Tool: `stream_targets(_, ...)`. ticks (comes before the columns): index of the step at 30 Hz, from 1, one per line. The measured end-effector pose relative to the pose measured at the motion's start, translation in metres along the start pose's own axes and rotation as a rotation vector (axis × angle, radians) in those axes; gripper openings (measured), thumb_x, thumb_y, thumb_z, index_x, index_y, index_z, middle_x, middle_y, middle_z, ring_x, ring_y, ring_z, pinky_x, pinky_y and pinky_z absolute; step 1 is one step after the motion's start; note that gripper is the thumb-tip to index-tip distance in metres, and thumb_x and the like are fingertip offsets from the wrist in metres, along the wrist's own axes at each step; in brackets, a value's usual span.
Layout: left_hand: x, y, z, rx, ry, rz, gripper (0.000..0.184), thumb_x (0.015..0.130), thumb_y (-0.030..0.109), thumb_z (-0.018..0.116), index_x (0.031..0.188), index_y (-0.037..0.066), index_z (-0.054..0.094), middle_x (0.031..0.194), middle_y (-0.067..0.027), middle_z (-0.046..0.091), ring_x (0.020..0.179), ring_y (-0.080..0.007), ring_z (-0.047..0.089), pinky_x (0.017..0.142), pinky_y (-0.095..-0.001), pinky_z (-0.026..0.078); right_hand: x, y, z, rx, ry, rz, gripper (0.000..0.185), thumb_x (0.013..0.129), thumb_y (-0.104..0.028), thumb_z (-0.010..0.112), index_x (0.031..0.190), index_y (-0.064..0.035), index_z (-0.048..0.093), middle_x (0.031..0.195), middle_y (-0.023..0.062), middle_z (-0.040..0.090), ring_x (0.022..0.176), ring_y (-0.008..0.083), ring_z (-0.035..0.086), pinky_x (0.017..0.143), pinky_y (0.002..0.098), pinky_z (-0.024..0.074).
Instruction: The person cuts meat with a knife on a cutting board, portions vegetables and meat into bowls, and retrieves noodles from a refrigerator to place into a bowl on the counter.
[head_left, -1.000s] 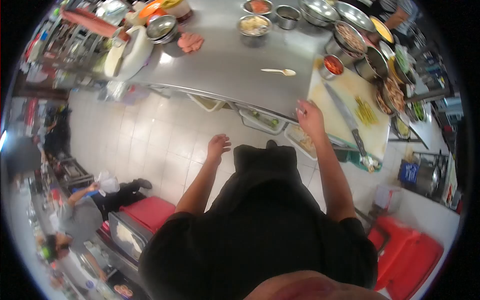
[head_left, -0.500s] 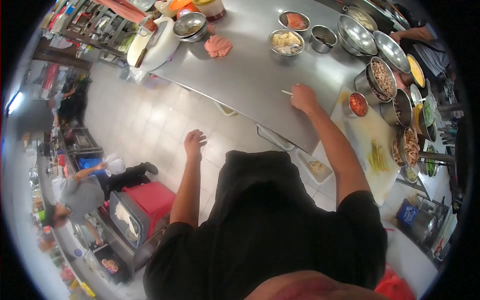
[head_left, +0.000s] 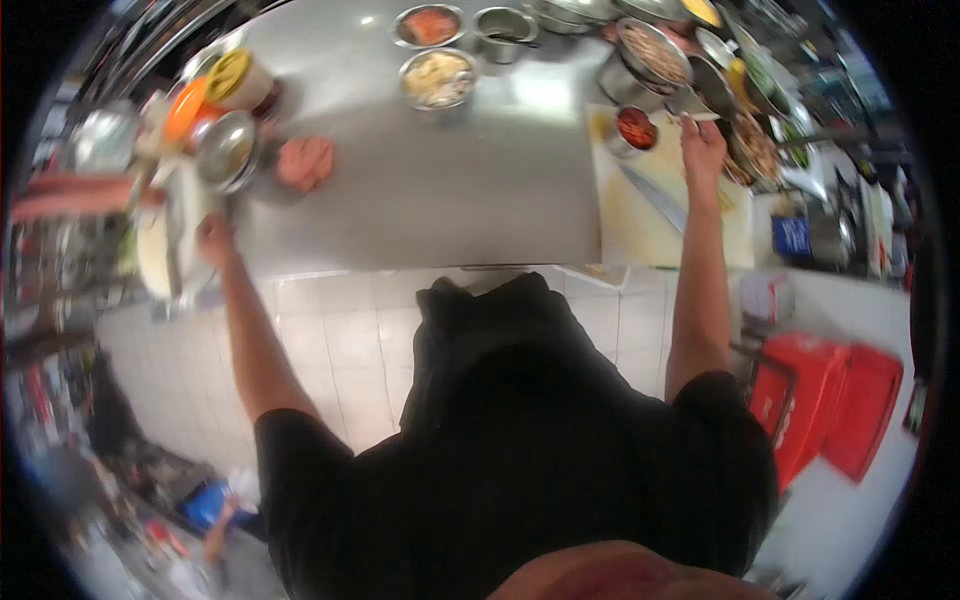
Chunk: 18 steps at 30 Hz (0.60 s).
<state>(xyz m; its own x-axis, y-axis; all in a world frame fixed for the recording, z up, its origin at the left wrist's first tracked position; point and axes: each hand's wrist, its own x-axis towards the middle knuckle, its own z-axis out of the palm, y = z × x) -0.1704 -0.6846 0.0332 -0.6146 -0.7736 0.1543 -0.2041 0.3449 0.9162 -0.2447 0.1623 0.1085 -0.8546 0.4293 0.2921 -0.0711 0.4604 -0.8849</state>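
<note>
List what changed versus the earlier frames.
The right hand took the pale spoon off the steel table and moved right, over the cutting board. The left hand swung from above the floor out left, by the round white board; contact is unclear. The pink meat, knife and cup of red food stayed put.

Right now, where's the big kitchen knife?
In the head view, the kitchen knife is toward the right, lying on the pale cutting board, just below the metal cup of red food.
</note>
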Motion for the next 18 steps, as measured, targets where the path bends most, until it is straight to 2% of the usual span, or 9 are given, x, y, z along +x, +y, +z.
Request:
stream_targets(1,0.056,-0.037,0.007,0.072,0.05,0.082,0.035,0.08,0.031,0.069,0.095,-0.001,0.067,0.089,-0.01,0.067,0.076,-0.0178,0.063,0.069,-0.0305,0.052,0.004,0.013,0.004,0.052,0.062,-0.008,0.018,0.087,-0.015,0.065,0.094,0.001,0.065,0.085,0.0037,0.068,0.078,0.0116,0.058,0.071,0.0264,0.0463)
stream_targets(3,0.082,-0.026,0.018,0.099,-0.004,0.113,0.037,0.078,0.029,0.071,0.099,-0.001,0.066,0.089,-0.0104,0.068,0.072,-0.0184,0.063,0.07,-0.0323,0.052,0.001,0.019,0.004,-0.148,0.153,-0.127,0.025,0.085,-0.02,0.065,0.101,-0.0014,0.066,0.093,0.014,0.07,0.084,0.0224,0.065,0.079,0.0331,0.0475)
stream_targets(5,0.089,-0.007,0.033,0.143,-0.006,0.023,0.036,0.077,0.025,0.071,0.1,-0.002,0.066,0.088,-0.0104,0.068,0.073,-0.0183,0.063,0.07,-0.0324,0.052,0.011,0.07,0.014,-0.468,0.027,-0.013,0.038,0.082,-0.032,0.067,0.105,-0.0023,0.066,0.095,0.0159,0.069,0.089,0.03,0.066,0.083,0.0368,0.0479)
stream_targets(6,0.097,-0.012,0.039,0.169,-0.031,0.018,0.035,0.077,0.024,0.07,0.101,-0.002,0.066,0.089,-0.0112,0.068,0.075,-0.0193,0.064,0.071,-0.0326,0.052,-0.008,0.048,0.021,-0.561,0.034,0.094,0.051,0.078,-0.042,0.068,0.107,-0.0003,0.065,0.097,0.0188,0.068,0.093,0.0353,0.064,0.086,0.0392,0.0475)
stream_targets(9,0.129,-0.022,0.045,0.3,-0.043,0.048,0.035,0.076,0.019,0.066,0.103,-0.003,0.065,0.092,-0.014,0.068,0.08,-0.0229,0.066,0.073,-0.0337,0.053,-0.028,0.063,0.012,-0.47,0.289,0.192,0.054,0.079,-0.034,0.073,0.115,0.0053,0.061,0.099,0.0147,0.069,0.089,0.0234,0.064,0.082,0.0319,0.0474)
stream_targets(10,0.131,-0.018,0.044,0.383,-0.028,0.082,0.035,0.076,0.018,0.065,0.103,-0.003,0.065,0.093,-0.0153,0.068,0.083,-0.0247,0.066,0.075,-0.0345,0.052,-0.051,0.033,0.01,-0.304,0.319,0.242,0.051,0.078,-0.034,0.072,0.107,0.0062,0.064,0.1,0.0198,0.068,0.095,0.0269,0.065,0.085,0.035,0.0475)
stream_targets(12,0.143,-0.03,0.046,0.32,-0.044,0.035,0.035,0.075,0.018,0.063,0.103,-0.004,0.066,0.098,-0.0194,0.068,0.093,-0.0306,0.065,0.082,-0.0378,0.051,-0.088,0.046,-0.008,-0.233,0.276,0.252,0.046,0.08,-0.029,0.071,0.108,0.0064,0.063,0.1,0.0187,0.068,0.094,0.0237,0.064,0.085,0.0337,0.0474)
stream_targets(15,0.141,-0.02,0.049,0.511,0.034,0.214,0.037,0.075,0.021,0.064,0.102,-0.004,0.067,0.097,-0.0196,0.068,0.093,-0.0325,0.064,0.084,-0.0392,0.049,-0.166,0.028,-0.023,-0.432,0.153,0.31,0.037,0.084,-0.022,0.067,0.107,0.0066,0.063,0.1,0.0181,0.068,0.093,0.0213,0.064,0.085,0.0325,0.0476)
stream_targets(18,0.15,-0.015,0.052,0.569,0.072,0.238,0.041,0.073,0.027,0.066,0.101,-0.003,0.068,0.096,-0.0193,0.068,0.09,-0.0332,0.065,0.083,-0.0404,0.05,-0.247,0.021,-0.018,-0.474,0.068,0.273,0.03,0.086,-0.016,0.064,0.106,0.0055,0.064,0.1,0.0184,0.068,0.093,0.0224,0.064,0.085,0.0326,0.0484)
